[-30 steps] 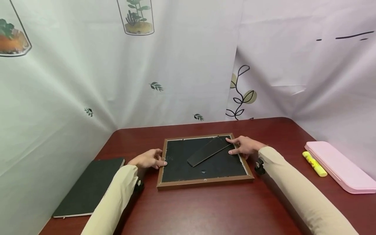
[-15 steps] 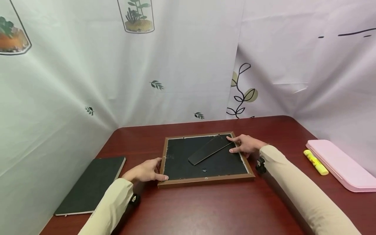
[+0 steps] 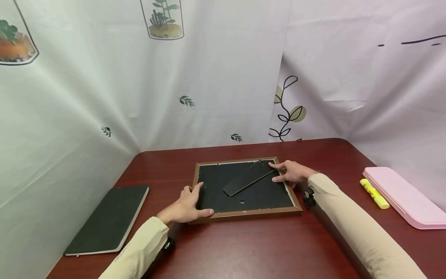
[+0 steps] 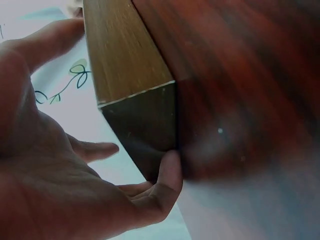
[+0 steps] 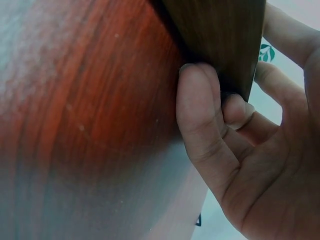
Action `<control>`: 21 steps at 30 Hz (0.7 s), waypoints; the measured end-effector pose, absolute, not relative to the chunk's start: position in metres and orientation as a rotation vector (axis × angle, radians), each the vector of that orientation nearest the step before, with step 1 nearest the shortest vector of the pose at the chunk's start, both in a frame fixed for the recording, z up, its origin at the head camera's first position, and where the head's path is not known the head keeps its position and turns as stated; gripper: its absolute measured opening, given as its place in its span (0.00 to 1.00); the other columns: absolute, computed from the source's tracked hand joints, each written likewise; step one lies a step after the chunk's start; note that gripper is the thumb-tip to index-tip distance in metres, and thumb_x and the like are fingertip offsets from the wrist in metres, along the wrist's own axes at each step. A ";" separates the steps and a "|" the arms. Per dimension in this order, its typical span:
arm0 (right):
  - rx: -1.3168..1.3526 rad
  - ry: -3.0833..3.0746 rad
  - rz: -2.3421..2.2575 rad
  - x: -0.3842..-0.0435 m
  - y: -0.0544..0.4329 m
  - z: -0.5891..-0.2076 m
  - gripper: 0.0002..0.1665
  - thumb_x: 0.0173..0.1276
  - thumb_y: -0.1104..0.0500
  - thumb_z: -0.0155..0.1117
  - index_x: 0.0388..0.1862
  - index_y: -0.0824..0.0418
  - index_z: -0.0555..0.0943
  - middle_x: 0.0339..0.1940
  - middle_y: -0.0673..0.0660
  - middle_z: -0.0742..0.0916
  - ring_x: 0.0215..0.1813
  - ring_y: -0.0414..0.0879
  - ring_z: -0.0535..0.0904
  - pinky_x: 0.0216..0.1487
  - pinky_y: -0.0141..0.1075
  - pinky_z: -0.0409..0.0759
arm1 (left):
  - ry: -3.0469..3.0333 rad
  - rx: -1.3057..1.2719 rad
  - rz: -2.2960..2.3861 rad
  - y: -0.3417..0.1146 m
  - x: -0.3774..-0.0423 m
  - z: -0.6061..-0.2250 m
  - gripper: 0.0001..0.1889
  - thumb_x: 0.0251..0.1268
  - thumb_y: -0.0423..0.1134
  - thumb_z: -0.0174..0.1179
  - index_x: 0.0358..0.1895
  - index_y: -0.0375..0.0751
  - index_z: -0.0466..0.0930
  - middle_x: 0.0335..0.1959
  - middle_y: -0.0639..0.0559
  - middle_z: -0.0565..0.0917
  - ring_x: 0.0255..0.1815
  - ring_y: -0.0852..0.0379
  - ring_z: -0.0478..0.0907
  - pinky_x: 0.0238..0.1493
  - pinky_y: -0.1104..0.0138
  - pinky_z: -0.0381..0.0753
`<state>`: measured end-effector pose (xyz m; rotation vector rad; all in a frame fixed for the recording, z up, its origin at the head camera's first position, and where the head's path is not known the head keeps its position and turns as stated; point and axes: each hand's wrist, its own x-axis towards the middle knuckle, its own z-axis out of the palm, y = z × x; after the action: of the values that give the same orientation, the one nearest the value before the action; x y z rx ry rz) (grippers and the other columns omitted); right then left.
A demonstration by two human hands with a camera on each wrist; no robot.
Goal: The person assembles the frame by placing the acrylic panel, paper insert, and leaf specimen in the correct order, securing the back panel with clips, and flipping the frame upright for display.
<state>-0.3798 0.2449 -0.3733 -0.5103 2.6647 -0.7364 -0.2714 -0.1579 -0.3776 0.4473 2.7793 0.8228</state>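
Note:
A brown picture frame [image 3: 258, 214] lies face down on the red-brown table, its black backing showing. Across the backing slants a black easel leg [image 3: 245, 180]. My left hand [image 3: 182, 207] spans the near left corner, thumb along the near edge and index finger over the backing. In the left wrist view its little finger curls against the side of the frame [image 4: 135, 60]. At the right edge, my right hand [image 3: 294, 172] holds the frame, thumb and index finger on the backing. The right wrist view shows its other fingers [image 5: 197, 105] curled at the frame's side, close to the table.
A dark-covered notebook [image 3: 108, 221] lies on the left of the table. To the right are a pink case [image 3: 404, 197] and a yellow highlighter-like tube [image 3: 374, 193] beside it. White printed fabric [image 3: 226, 77] hangs behind the table and along both sides.
My left hand has slid from the frame's left edge to its near left corner, the thumb moving onto the near edge and the index finger over the backing. The right hand has stayed put.

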 end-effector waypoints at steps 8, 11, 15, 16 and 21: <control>-0.526 2.663 -0.738 -0.379 0.245 -0.373 0.44 0.70 0.48 0.66 0.80 0.53 0.60 0.37 0.62 0.81 0.20 0.44 0.78 0.27 0.39 0.83 | 2.832 0.424 0.772 -0.153 -0.269 -0.376 0.55 0.54 0.59 0.72 0.80 0.41 0.50 0.70 0.29 0.62 0.71 0.37 0.60 0.65 0.41 0.69; -0.520 2.657 -0.738 -0.380 0.245 -0.373 0.44 0.70 0.48 0.66 0.80 0.53 0.60 0.36 0.62 0.80 0.20 0.44 0.78 0.27 0.39 0.83 | 2.861 0.418 0.772 -0.151 -0.270 -0.376 0.55 0.52 0.58 0.73 0.79 0.41 0.53 0.68 0.29 0.64 0.69 0.37 0.62 0.63 0.42 0.70; -0.510 2.650 -0.730 -0.381 0.245 -0.371 0.45 0.70 0.47 0.67 0.80 0.53 0.59 0.35 0.62 0.79 0.20 0.44 0.78 0.27 0.39 0.83 | 2.901 0.431 0.796 -0.149 -0.272 -0.377 0.56 0.47 0.57 0.75 0.79 0.45 0.55 0.65 0.29 0.67 0.65 0.37 0.65 0.59 0.42 0.73; -0.508 2.649 -0.729 -0.381 0.245 -0.371 0.45 0.70 0.47 0.67 0.80 0.53 0.59 0.35 0.62 0.79 0.20 0.44 0.78 0.27 0.39 0.83 | 2.910 0.432 0.803 -0.149 -0.273 -0.378 0.56 0.46 0.57 0.76 0.79 0.46 0.56 0.64 0.29 0.68 0.64 0.37 0.66 0.58 0.42 0.73; -0.498 2.645 -0.739 -0.381 0.244 -0.372 0.45 0.70 0.48 0.67 0.80 0.53 0.59 0.31 0.60 0.77 0.20 0.44 0.76 0.27 0.38 0.82 | 2.954 0.441 0.810 -0.149 -0.276 -0.379 0.55 0.41 0.57 0.78 0.77 0.50 0.59 0.55 0.33 0.72 0.55 0.43 0.69 0.50 0.49 0.75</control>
<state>-0.3811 0.2442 -0.3717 -0.4980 2.6455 -0.7386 -0.2760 -0.1488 -0.3794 0.4411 2.9540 0.8098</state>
